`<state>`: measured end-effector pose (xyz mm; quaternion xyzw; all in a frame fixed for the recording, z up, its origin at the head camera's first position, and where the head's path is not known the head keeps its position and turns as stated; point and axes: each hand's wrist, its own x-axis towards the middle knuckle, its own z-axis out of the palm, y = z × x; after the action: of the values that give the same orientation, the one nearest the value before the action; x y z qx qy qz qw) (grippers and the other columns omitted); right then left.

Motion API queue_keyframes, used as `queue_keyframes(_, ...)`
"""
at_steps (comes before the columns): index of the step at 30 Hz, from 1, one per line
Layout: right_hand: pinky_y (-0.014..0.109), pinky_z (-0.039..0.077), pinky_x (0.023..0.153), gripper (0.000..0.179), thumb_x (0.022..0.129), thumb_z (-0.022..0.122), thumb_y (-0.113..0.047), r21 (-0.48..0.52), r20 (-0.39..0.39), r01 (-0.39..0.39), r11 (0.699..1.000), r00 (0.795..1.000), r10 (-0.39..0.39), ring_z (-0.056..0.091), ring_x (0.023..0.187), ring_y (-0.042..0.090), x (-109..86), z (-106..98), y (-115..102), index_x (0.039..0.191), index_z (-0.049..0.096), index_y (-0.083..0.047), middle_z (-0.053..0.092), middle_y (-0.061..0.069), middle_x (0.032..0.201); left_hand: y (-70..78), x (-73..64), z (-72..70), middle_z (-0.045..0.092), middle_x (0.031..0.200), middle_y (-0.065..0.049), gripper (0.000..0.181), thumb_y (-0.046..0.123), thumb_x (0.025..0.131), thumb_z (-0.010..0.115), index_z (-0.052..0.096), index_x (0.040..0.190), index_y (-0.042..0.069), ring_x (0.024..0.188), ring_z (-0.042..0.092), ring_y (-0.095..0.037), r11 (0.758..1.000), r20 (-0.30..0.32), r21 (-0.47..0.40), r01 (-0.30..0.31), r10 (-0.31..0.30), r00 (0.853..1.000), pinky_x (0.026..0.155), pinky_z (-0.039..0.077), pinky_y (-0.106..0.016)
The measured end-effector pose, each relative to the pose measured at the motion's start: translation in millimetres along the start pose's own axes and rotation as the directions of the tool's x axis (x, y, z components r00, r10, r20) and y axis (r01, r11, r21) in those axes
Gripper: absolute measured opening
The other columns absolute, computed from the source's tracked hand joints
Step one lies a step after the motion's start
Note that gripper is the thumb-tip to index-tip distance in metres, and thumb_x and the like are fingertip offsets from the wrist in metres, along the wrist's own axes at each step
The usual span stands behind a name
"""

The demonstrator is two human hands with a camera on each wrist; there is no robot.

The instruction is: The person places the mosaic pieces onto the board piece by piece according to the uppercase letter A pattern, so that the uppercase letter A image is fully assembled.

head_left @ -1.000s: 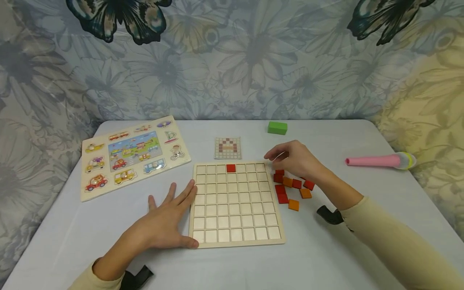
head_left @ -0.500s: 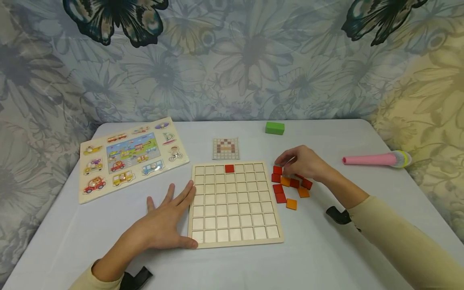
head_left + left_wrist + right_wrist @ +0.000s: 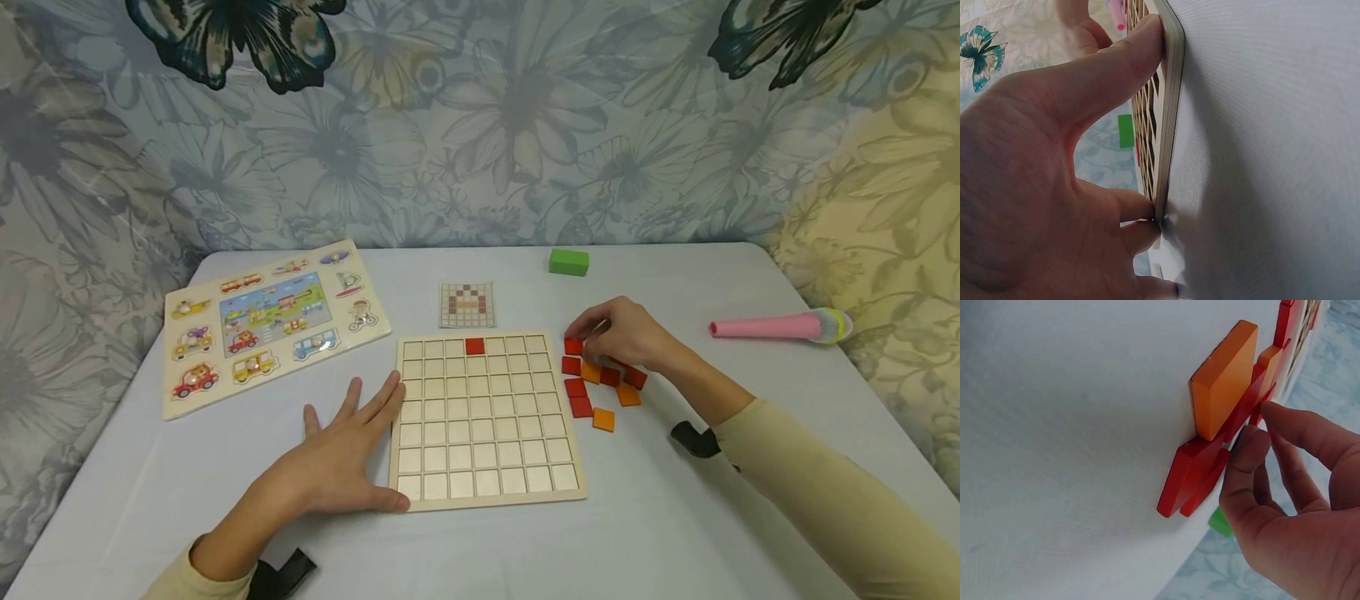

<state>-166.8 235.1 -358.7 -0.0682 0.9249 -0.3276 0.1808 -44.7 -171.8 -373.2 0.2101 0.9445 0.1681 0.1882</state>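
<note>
My left hand lies spread along the left side of a wooden grid board. Its thumb presses the near corner, as the left wrist view also shows, and its fingertips touch the far part of that edge. One red tile sits in the board's far row. Right of the board, my right hand pinches a red tile between thumb and fingers at the far end of a loose group. Close by lie more red tiles and orange tiles. In the right wrist view, the fingertips partly hide the pinched tile.
A small pattern card lies beyond the board. A vehicle picture puzzle is at the left, a green block at the back. A pink toy microphone lies far right. Patterned cloth hangs behind the table.
My right hand has come back from the board's far right corner to the loose tiles and taken hold of a red one, shifting it slightly away. The left hand stays put.
</note>
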Motion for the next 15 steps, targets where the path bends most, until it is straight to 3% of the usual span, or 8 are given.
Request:
queue_keyframes(4,0.032,0.055,0.072,0.028,0.089,0.07,-0.006,-0.005,0.002,-0.003,1.0,1.0,0.003,0.063,0.086,0.024,1.6,0.3,-0.9,0.116,0.079,-0.008,0.075,0.013,0.107,-0.3,0.0,0.2,0.004,0.177,0.002,0.134,0.069,0.068,0.086,0.017,0.168,0.014,0.158,0.005,-0.052,1.0,0.0,-0.003,0.001,-0.001,1.0,0.094,0.004,-0.097)
queue_keyframes(15,0.031,0.055,0.071,0.028,0.088,0.074,-0.007,-0.032,-0.029,-0.006,0.999,1.0,0.005,0.063,0.088,0.025,5.1,4.0,-4.3,0.115,0.079,-0.009,0.073,0.011,0.098,0.8,0.2,-1.2,0.004,0.177,0.002,0.134,0.069,0.068,0.086,0.017,0.169,0.014,0.158,0.004,-0.052,1.0,0.01,-0.012,0.006,-0.006,1.0,0.095,0.002,-0.096)
